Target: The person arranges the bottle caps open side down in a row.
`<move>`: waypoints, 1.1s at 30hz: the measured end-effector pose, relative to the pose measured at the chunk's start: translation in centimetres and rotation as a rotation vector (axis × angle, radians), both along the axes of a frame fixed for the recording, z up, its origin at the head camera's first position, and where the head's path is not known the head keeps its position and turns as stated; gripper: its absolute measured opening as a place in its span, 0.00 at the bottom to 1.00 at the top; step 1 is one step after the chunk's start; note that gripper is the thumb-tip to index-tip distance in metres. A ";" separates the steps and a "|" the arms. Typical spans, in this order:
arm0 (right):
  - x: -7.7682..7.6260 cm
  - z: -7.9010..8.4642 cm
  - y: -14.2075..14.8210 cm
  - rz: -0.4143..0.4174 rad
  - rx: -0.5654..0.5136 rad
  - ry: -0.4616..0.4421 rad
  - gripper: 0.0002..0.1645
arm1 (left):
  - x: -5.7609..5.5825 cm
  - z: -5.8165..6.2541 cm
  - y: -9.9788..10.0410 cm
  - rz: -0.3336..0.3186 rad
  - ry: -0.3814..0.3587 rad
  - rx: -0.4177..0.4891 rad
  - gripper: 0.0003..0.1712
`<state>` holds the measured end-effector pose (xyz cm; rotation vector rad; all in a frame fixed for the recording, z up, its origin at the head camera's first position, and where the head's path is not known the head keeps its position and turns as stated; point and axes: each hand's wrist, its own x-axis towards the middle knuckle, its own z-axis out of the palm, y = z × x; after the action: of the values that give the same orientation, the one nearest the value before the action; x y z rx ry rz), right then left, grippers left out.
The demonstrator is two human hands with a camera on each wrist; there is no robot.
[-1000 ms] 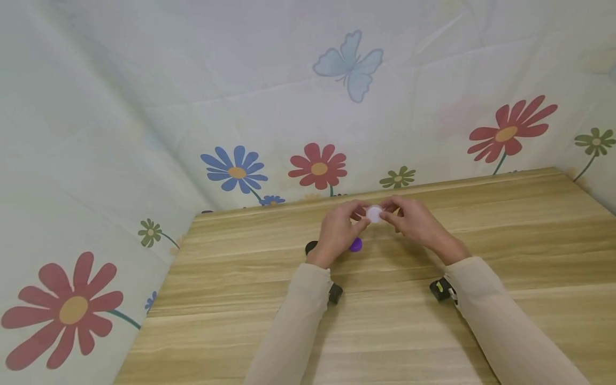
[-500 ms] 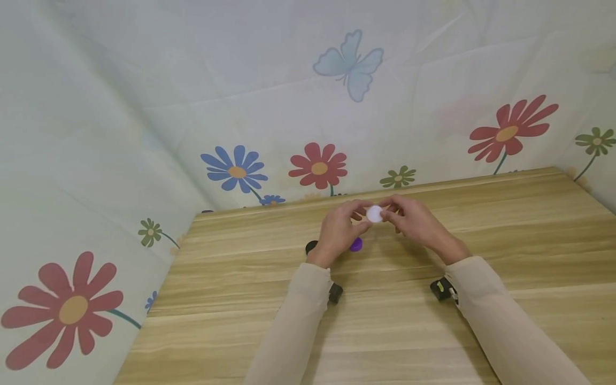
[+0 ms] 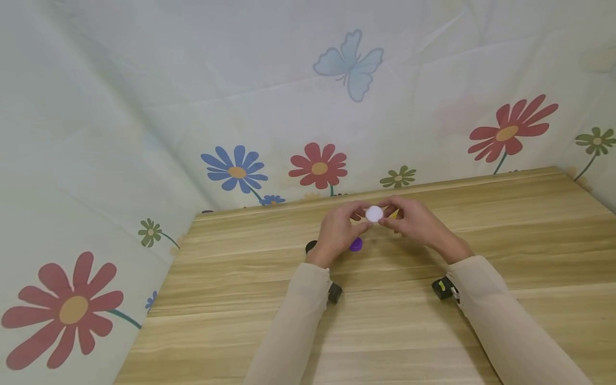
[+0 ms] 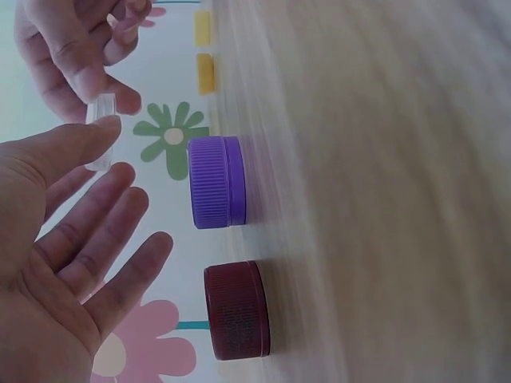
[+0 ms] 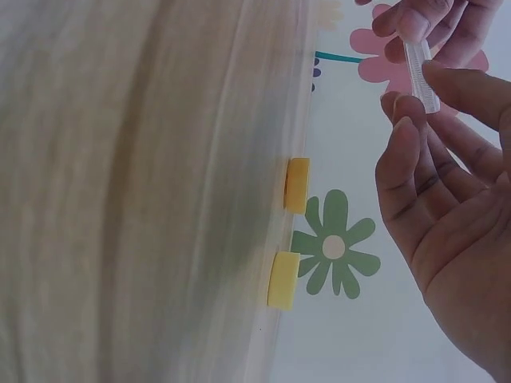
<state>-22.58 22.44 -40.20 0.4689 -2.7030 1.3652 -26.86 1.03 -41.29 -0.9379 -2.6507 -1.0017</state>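
Observation:
A small whitish, see-through cap with ridged sides [image 3: 374, 214] is held up over the far part of the table. My left hand [image 3: 337, 231] pinches it from the left between thumb and forefinger, the other fingers spread loosely in the left wrist view. From the right, my right hand [image 3: 417, 222] pinches the same bottle cap [image 5: 421, 78] with thumb and forefinger. Below the hands a purple bottle cap [image 4: 214, 182] rests on the table. Near the left wrist sits a dark bottle cap [image 3: 311, 246], which looks dark red in the left wrist view and is partly hidden in the head view.
Two yellow caps stand further back on the wood-grain table [image 3: 231, 289]: one deeper yellow [image 5: 296, 185], one paler [image 5: 283, 281]. My right hand mostly hides them in the head view. A flower-printed cloth [image 3: 269, 117] hangs right behind the table's back edge.
The right thumb has shifted slightly down along the cap's edge, and a bit of yellow now shows between the right fingers. The left hand has hardly moved.

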 end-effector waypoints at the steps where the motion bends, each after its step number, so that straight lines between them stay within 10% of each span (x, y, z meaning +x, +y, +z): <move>1: 0.0 0.0 0.0 0.002 0.003 0.004 0.20 | 0.0 0.0 0.0 -0.001 -0.002 0.000 0.22; 33: 0.0 -0.1 0.2 0.033 0.051 0.026 0.16 | 0.0 0.0 -0.3 -0.063 -0.038 -0.032 0.17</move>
<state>-22.54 22.65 -40.30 0.5343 -2.7273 1.2912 -26.82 0.72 -41.32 -1.0247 -2.6922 -1.0026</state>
